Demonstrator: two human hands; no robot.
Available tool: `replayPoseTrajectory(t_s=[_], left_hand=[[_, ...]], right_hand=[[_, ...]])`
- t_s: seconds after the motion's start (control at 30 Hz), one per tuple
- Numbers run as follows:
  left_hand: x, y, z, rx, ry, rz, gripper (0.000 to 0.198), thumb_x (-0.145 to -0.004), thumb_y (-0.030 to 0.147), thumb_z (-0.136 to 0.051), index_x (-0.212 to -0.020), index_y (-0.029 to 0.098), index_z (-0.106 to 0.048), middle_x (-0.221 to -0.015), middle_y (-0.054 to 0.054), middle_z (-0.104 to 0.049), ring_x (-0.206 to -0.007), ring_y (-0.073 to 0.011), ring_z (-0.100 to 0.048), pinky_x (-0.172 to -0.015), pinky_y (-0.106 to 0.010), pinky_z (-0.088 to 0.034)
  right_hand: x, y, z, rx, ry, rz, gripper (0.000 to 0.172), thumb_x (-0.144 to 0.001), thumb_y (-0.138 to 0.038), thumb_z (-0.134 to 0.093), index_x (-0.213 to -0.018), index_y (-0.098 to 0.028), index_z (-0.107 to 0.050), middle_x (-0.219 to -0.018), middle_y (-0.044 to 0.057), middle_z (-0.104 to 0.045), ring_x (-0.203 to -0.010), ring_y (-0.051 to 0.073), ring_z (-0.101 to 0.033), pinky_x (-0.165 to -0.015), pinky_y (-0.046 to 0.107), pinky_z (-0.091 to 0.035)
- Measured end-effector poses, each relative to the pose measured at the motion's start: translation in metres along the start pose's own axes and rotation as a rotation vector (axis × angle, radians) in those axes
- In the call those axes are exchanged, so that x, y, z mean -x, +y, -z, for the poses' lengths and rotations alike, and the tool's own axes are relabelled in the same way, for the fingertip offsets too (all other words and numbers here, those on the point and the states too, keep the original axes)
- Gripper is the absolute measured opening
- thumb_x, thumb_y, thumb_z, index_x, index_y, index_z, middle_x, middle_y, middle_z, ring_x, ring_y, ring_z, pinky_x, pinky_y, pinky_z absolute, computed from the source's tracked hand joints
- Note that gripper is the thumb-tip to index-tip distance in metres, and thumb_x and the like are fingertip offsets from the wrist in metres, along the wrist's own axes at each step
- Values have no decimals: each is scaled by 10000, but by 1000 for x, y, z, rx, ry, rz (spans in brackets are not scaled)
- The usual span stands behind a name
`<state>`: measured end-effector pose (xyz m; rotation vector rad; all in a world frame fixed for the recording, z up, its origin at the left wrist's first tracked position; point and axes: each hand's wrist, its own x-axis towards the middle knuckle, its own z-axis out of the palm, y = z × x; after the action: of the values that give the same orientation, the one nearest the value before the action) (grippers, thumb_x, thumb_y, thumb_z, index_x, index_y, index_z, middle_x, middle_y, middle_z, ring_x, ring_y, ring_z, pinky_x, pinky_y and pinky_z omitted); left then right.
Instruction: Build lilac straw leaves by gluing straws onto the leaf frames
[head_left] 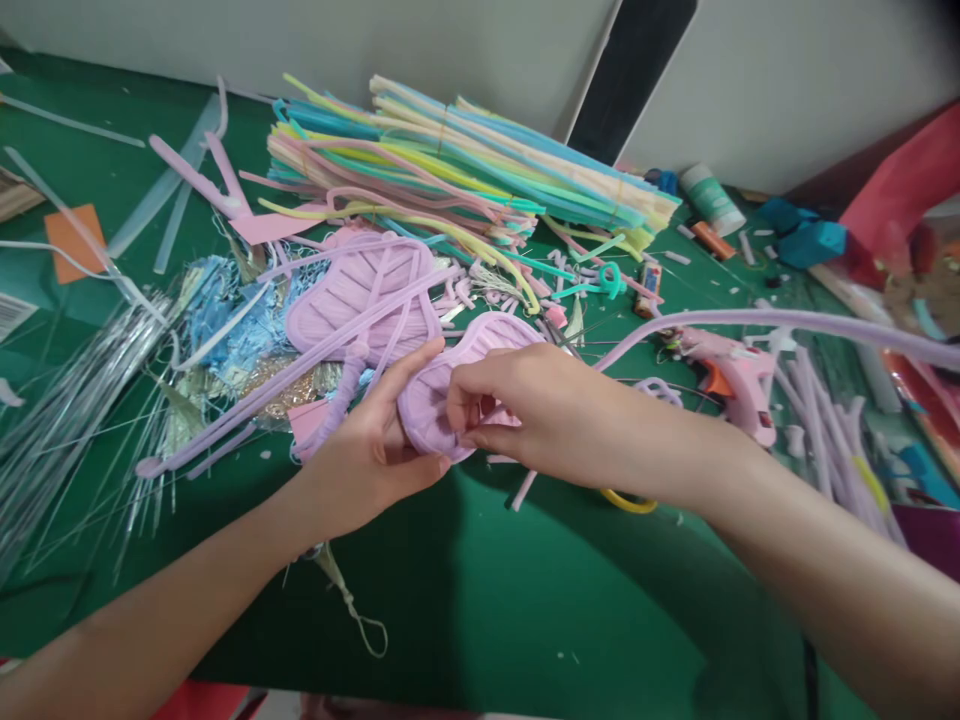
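Note:
A lilac wing-shaped piece (427,405), built from rows of fuzzy pipe cleaners inside a looped outline, is tilted up above the table. My left hand (367,455) grips its left edge between thumb and fingers. Over its lower part, my right hand (517,400) is closed in a pinch with the fingertips at the surface; whatever lies between them is hidden. Behind it rests a larger lilac wing-shaped piece (337,290), crossed by long lilac pipe cleaners (300,375). Another long lilac pipe cleaner (780,318) runs from behind my right hand to the right edge.
Bundles of coloured pipe cleaners (450,165) lie at the back. A pink glue gun (739,375) is at right, near loose lilac pipe cleaners (817,430). Silver wires (82,410), blue netting (225,310) and an orange card (75,243) lie left. A tassel (341,585) lies in front.

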<state>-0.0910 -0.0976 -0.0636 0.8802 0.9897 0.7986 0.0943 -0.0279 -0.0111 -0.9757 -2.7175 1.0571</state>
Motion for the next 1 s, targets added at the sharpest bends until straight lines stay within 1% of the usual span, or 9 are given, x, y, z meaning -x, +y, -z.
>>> replayPoseTrajectory(t_s=[0.17, 0.33, 0.43, 0.53, 0.6, 0.67, 0.73, 0.87, 1.0], left_hand=[[0, 0, 1, -24, 10, 15, 888, -751, 183, -753, -1488, 398, -306, -1042, 0, -702, -750, -150, -693, -558, -172, -510], [1, 1, 0, -33, 6, -7, 887, -740, 186, -770, -1479, 393, -323, -1163, -12, -680, -919, -190, -695, -697, -217, -555], [1, 3, -2, -80, 52, -22, 852, -734, 198, -779, -1458, 380, -369, -1196, -9, -659, -951, -192, -681, -708, -210, -547], [1, 4, -1, -99, 72, -18, 839, -744, 202, -773, -1465, 347, -370, -1039, -6, -683, -773, -147, -667, -619, -187, -518], [1, 4, 0, -97, 40, -5, 859, -752, 201, -766, -1480, 349, -335, -835, 33, -663, -562, -87, -577, -489, -152, -441], [0, 4, 1, -93, 8, 6, 865, -766, 207, -755, -1487, 368, -305, -723, 62, -620, -466, -56, -483, -421, -131, -364], [0, 3, 2, -72, -3, -4, 850, -773, 218, -751, -1482, 375, -309, -802, 39, -654, -526, -68, -528, -454, -134, -404], [-2, 2, 1, -27, -8, -39, 830, -765, 210, -763, -1465, 363, -343, -1120, -25, -668, -791, -128, -636, -621, -167, -511], [-2, 4, -1, -10, -3, -8, 828, -767, 193, -758, -1460, 376, -344, -1184, -16, -662, -845, -152, -653, -618, -171, -513]], right_hand=[[-1, 0, -1, -4, -3, -11, 144, -765, -33, -614, -795, -173, -619, -733, -38, -627, -688, 92, -519, -599, 210, -329], [-1, 0, -2, -9, 8, 10, 144, -764, -30, -612, -780, -172, -626, -693, -46, -602, -649, 83, -497, -584, 207, -315], [-2, -1, -1, -5, -11, 6, 134, -775, -39, -616, -785, -172, -630, -691, -43, -600, -647, 89, -501, -586, 212, -320], [1, 0, 3, 1, -17, 47, 98, -803, -76, -624, -816, -173, -631, -739, -30, -624, -681, 102, -532, -608, 216, -348], [6, 3, 7, 23, -17, 83, 102, -821, -95, -622, -879, -177, -641, -819, -14, -656, -737, 116, -572, -637, 221, -379], [13, 8, 13, 93, -12, 97, 160, -844, -89, -592, -954, -185, -657, -901, 12, -684, -792, 136, -610, -670, 235, -407], [20, 12, 18, 192, -1, 94, 208, -867, -84, -552, -983, -200, -680, -918, 33, -700, -802, 156, -635, -682, 254, -428], [30, 17, 22, 333, 47, 118, 238, -896, -111, -522, -957, -228, -720, -867, 42, -703, -770, 168, -646, -685, 273, -449], [31, 19, 15, 419, 88, 127, 253, -907, -113, -507, -947, -219, -734, -876, 62, -690, -777, 176, -639, -680, 290, -448]])
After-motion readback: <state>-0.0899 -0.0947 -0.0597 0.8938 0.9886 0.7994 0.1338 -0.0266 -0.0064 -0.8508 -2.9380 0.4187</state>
